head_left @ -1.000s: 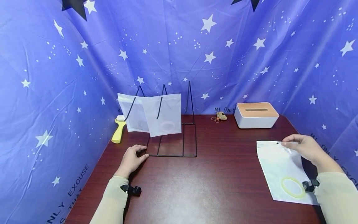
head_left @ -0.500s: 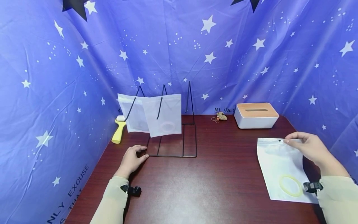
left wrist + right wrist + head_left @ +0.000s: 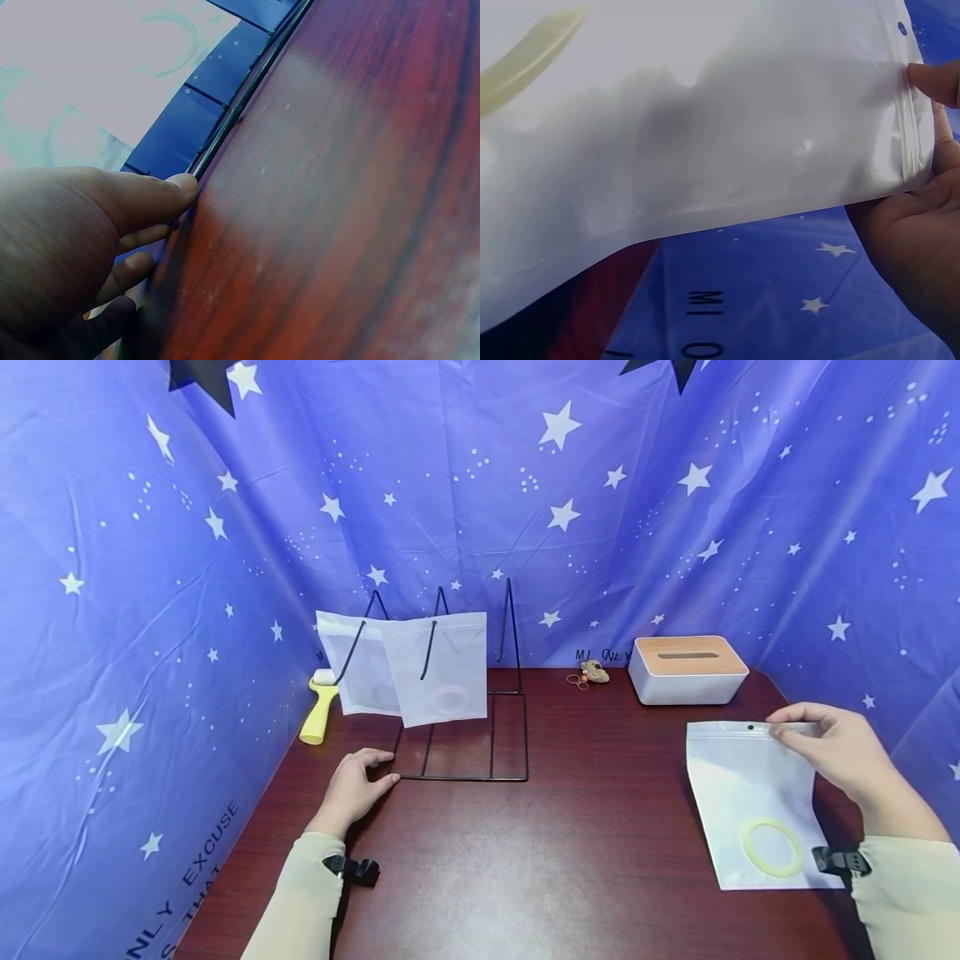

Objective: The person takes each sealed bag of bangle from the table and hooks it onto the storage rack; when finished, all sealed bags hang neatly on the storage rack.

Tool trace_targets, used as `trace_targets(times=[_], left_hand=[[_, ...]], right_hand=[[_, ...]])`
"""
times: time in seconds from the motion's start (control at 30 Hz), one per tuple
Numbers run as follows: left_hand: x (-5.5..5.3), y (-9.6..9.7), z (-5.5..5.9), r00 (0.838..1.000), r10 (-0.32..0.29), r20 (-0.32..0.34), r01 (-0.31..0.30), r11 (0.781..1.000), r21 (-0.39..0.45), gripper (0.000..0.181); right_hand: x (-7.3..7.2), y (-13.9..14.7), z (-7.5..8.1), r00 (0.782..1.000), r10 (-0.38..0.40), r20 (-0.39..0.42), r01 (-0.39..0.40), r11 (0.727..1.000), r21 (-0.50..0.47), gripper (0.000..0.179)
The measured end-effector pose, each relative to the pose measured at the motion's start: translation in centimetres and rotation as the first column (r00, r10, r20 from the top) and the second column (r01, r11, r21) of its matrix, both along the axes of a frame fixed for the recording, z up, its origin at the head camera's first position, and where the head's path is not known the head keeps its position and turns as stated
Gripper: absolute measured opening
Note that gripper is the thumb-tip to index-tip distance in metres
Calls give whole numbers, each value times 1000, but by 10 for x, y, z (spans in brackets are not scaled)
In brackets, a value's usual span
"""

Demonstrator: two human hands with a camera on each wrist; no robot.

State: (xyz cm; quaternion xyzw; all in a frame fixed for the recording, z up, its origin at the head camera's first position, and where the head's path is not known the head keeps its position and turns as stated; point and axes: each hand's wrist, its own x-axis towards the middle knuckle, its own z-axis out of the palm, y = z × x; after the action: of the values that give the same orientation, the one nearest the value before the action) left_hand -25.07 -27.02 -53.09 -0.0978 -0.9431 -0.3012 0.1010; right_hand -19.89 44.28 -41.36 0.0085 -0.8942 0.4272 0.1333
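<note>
My right hand [image 3: 840,756] pinches the top edge of a white zip-lock bag [image 3: 750,785], beside its small hang hole. A yellow ring [image 3: 772,847] shows through the bag's lower part. In the right wrist view the bag [image 3: 780,135] spreads across the picture, thumb on its front near the zip strip. At the front left corner of a black wire display rack [image 3: 465,778], my left hand [image 3: 356,785] grips the base frame between thumb and fingers. Two white bags hang on the rack's left and middle hooks; the middle bag [image 3: 450,652] has a pinkish ring inside. Its right hook carries nothing.
A yellow-handled lint roller [image 3: 317,714] lies left of the rack. At the back are a small tan figurine with rings [image 3: 594,671] and a white tissue box [image 3: 688,685] with a wooden lid. Blue star-printed cloth [image 3: 450,485] encloses the table.
My right hand has raised the bag's top edge slightly and drawn its lower end up the table, so it stands more upright. The left hand stays at the rack's corner.
</note>
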Motion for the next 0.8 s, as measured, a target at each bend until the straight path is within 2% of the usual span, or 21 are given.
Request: trace_targets(times=[0.17, 0.4, 0.8], left_hand=[[0, 0, 1, 1000, 1, 5, -1, 1000, 0, 39], [0, 1, 1, 1000, 3, -2, -3, 1000, -6, 39], [0, 1, 1, 1000, 1, 1, -1, 1000, -5, 40]], right_hand=[[8, -8, 11, 999, -47, -24, 48, 998, 30, 15], [13, -11, 19, 993, -78, -86, 79, 997, 2, 18], [22, -31, 37, 988, -54, -147, 39, 994, -101, 20]])
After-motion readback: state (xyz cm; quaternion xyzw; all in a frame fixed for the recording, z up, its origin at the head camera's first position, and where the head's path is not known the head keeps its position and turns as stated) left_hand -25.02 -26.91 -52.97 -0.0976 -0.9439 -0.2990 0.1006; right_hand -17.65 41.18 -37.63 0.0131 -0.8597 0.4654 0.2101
